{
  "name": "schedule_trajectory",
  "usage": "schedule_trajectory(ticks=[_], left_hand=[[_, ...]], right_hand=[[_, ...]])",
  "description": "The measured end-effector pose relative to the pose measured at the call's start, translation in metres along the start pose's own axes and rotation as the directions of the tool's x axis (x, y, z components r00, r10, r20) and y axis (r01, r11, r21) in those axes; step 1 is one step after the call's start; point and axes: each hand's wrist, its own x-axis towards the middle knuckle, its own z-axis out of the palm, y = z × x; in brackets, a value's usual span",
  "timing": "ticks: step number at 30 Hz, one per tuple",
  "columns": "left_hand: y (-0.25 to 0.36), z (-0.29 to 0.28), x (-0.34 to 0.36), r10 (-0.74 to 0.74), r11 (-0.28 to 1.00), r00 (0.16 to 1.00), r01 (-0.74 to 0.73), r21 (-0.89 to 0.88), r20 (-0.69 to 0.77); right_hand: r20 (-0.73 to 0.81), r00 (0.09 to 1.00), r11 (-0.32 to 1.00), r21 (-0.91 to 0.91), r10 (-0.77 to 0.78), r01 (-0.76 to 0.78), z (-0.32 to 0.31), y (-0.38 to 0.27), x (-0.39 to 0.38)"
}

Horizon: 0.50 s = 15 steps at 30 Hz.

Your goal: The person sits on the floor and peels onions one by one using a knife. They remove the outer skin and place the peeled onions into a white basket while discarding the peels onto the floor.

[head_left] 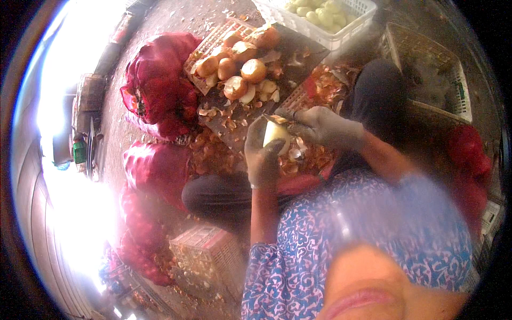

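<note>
Head view: pale onion point(274, 134) lies in the curled left hand point(261, 162), its long axis running roughly away from the wearer's body, far end leaning slightly left. Left hand is the nearer, wrapped around the onion's left side, thumb point(276, 147) bent over its near end. Right hand point(329, 128) comes in from the onion's right, fingers bunched at the far end, where a bit of brown skin point(279, 118) stands up. A thin dark edge there may be a blade, but blur and glove hide the grip; cannot tell for sure what the right hand pinches. In the way: the left thumb and right fingers, each covering an end. Beyond the onion and to its left, a heap of brown onions point(253, 70) on a dark board point(303, 52), part over a slatted crate point(205, 50). Farther beyond, to its right, a white crate point(349, 37) of pale peeled onions point(322, 16). Well left of it, a red mesh sack point(160, 64); loose skins point(213, 154) scattered nearer on that side.
</note>
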Motion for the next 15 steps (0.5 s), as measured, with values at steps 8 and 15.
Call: schedule_trajectory(ticks=[8, 15], left_hand=[[0.004, 0.003, -0.001, 0.073, 0.993, 0.997, -0.075, 0.091, 0.021], [-0.027, -0.01, 0.006, -0.133, 0.945, 0.99, 0.137, -0.298, 0.034]], right_hand=[[-0.036, 0.997, 0.984, 0.172, 0.064, -0.057, -0.002, -0.002, -0.001], [-0.061, 0.996, 0.963, 0.264, 0.07, -0.051, -0.001, 0.006, -0.002]])
